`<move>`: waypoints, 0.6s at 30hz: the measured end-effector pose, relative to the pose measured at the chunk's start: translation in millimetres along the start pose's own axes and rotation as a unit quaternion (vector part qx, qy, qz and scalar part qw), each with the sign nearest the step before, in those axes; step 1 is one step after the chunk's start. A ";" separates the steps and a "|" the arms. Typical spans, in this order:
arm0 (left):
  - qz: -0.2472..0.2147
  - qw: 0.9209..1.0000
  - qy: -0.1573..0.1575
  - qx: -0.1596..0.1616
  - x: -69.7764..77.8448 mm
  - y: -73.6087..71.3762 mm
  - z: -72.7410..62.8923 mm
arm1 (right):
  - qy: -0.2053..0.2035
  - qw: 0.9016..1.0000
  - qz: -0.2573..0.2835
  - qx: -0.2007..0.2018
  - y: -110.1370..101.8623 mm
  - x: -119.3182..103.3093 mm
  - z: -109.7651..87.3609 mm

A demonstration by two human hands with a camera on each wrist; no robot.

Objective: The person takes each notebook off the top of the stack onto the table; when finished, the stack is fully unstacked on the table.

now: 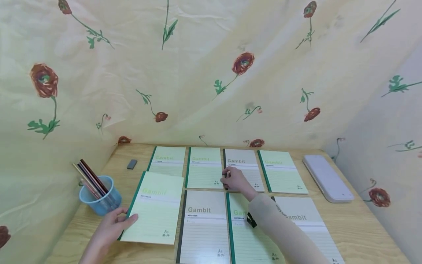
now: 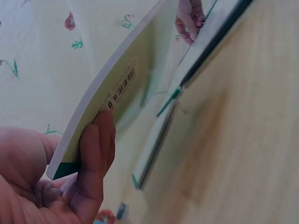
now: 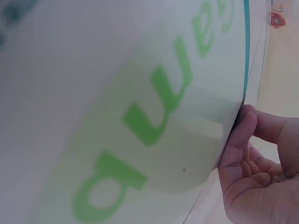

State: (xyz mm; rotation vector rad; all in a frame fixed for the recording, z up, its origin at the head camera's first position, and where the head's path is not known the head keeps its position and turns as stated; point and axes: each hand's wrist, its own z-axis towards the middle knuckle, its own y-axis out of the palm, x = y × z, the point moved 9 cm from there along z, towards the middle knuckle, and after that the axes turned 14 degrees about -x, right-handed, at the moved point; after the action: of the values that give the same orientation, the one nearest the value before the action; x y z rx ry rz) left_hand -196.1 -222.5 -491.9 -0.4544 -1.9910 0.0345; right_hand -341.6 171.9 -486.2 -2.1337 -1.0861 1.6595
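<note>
Near the front left, my left hand (image 1: 111,226) holds a green-covered notebook (image 1: 155,212) by its lower spine edge. The left wrist view shows this notebook's back cover with a barcode (image 2: 124,86), raised off the table, thumb on one side and fingers on the other. My right hand (image 1: 238,180) is at the lower left corner of a grey notebook (image 1: 245,167), third in the back row. Thumb and forefinger pinch its dark spine edge. A green notebook cover (image 3: 159,102) fills much of the right wrist view, with the right hand's curled fingers (image 3: 233,149) beside it.
More green and grey notebooks (image 1: 203,227) lie in two rows on the wooden table (image 1: 359,227). A blue cup (image 1: 99,205) of pencils stands left, a small grey eraser-like block (image 1: 132,164) behind it. A white flat case (image 1: 328,178) lies right. Flowered cloth (image 1: 197,73) hangs behind.
</note>
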 end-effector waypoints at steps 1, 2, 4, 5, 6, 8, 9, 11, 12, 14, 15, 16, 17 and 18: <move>0.001 1.000 -0.001 -0.003 -5.5 0.5 -2.4 | 0.000 1.000 0.000 0.000 0.0 -0.2 0.0; 0.001 1.000 -0.002 -0.006 -10.7 1.1 -5.0 | 0.000 1.000 -0.001 -0.001 0.0 -0.3 0.2; 0.015 1.000 -0.004 -0.010 -19.6 2.0 -8.8 | 0.000 1.000 0.000 -0.003 0.1 -0.3 0.1; 0.022 1.000 -0.005 -0.012 -23.3 2.5 -10.1 | 0.000 1.000 0.000 -0.003 0.0 -0.2 0.0; 0.033 0.999 -0.007 -0.010 -26.3 2.3 -11.0 | -0.001 1.000 0.001 -0.003 -0.1 -0.3 0.1; 0.051 0.999 -0.014 -0.003 -32.6 1.1 -12.2 | -0.001 1.000 0.002 -0.003 -0.3 0.4 0.4; 0.054 0.998 -0.018 0.000 -35.1 1.1 -12.3 | -0.001 1.000 0.003 -0.003 -0.4 0.7 0.5; 0.050 0.999 -0.022 0.002 -39.0 1.6 -11.9 | -0.001 1.000 0.003 -0.002 -0.7 1.0 1.0; 0.050 0.999 -0.023 0.003 -40.4 1.9 -11.6 | -0.002 1.000 0.003 -0.002 -0.7 1.2 1.3; 0.049 0.999 -0.023 0.001 -42.2 3.4 -11.2 | -0.004 1.000 0.002 -0.002 -0.4 1.4 1.8; 0.048 0.999 -0.023 -0.001 -42.5 4.4 -10.9 | -0.004 1.000 0.002 -0.003 -0.1 1.6 2.1; 0.053 0.998 -0.023 -0.002 -43.1 4.7 -10.7 | -0.006 1.000 0.001 -0.003 0.3 1.6 2.3; 0.060 0.998 -0.022 -0.004 -43.3 5.1 -10.7 | -0.006 1.000 0.002 -0.004 0.6 1.6 2.3; 0.066 0.998 -0.023 -0.001 -43.0 5.0 -10.7 | -0.006 1.000 0.003 -0.004 0.7 1.8 2.3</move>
State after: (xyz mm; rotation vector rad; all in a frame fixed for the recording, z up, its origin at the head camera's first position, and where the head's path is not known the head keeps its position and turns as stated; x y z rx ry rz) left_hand -168.8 -233.9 -525.3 -0.5911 -2.0027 0.1259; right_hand -343.3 172.1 -488.7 -2.1359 -1.0919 1.6759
